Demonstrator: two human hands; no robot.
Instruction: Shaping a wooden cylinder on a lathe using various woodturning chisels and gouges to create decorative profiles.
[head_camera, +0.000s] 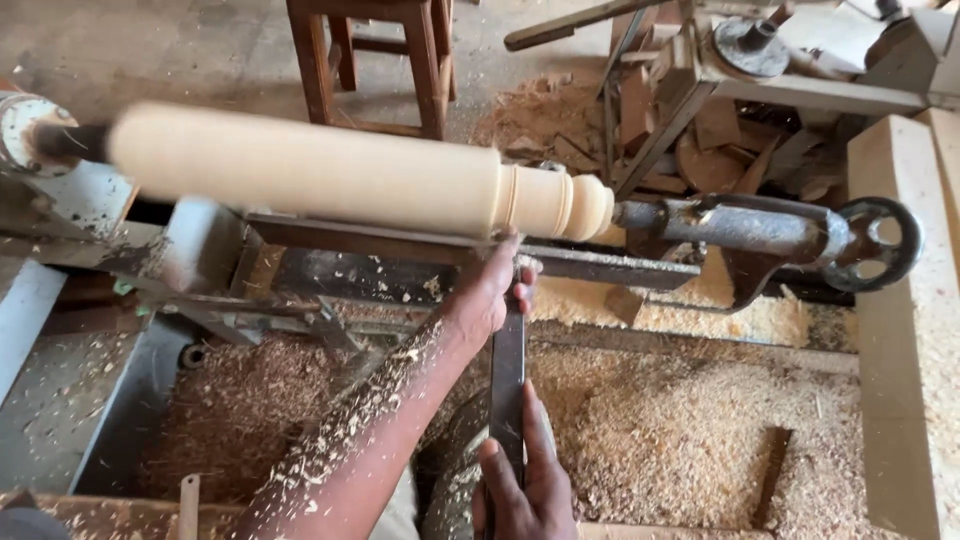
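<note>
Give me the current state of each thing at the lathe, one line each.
Wooden spindle: mounted between the lathe centres, blurred as if spinning, beads cut near its right end.
Chisel: gripped by both hands, tip up at the tool rest.
Left hand: closed around the chisel near the rest.
Right hand: holding the chisel's lower end.
Tailstock handwheel: sharp, apparently still.
Stool: upright behind the lathe.

Even soft daylight, faint shadows, spinning wooden spindle (330, 175) motion-blurred at left, rest sharp
</note>
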